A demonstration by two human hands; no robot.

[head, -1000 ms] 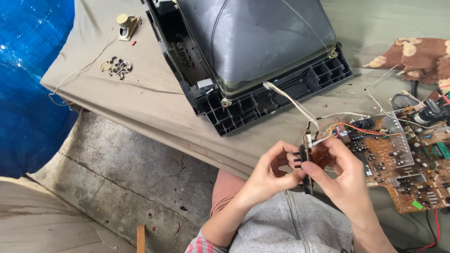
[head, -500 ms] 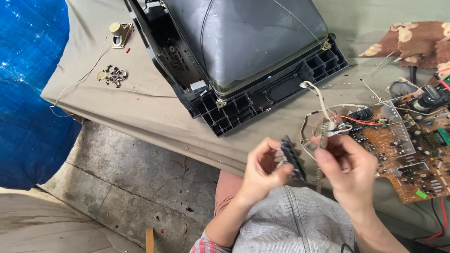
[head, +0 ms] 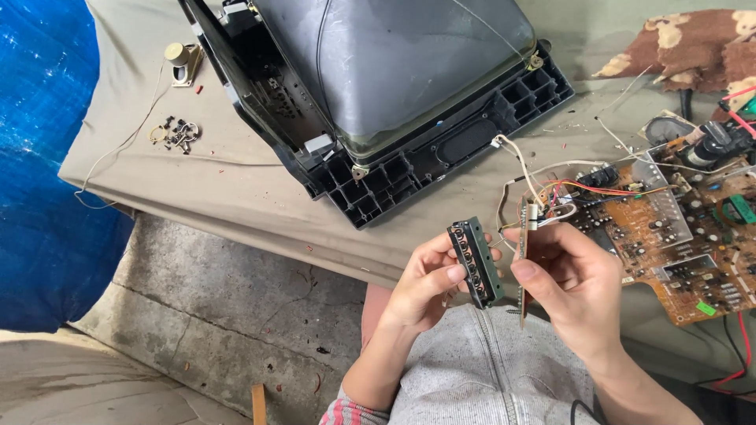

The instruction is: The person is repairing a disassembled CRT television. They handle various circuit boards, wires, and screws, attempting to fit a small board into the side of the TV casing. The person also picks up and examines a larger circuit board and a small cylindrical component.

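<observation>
My left hand holds a long black button strip between thumb and fingers, its row of round buttons facing up. My right hand pinches a narrow brown circuit strip held on edge, just right of the button strip and apart from it. Thin wires run from the top of that strip to the large brown circuit board lying on the table at the right. Both hands hover over my lap in front of the table's edge.
A black television shell with its grey picture tube lies face down on the beige cloth-covered table. Several small screws and parts and a small speaker lie at the left. Blue tarp covers the floor at left.
The black button strip has come away from the narrow board; my left hand now holds it separately while my right hand keeps the board. The view has shifted slightly.
</observation>
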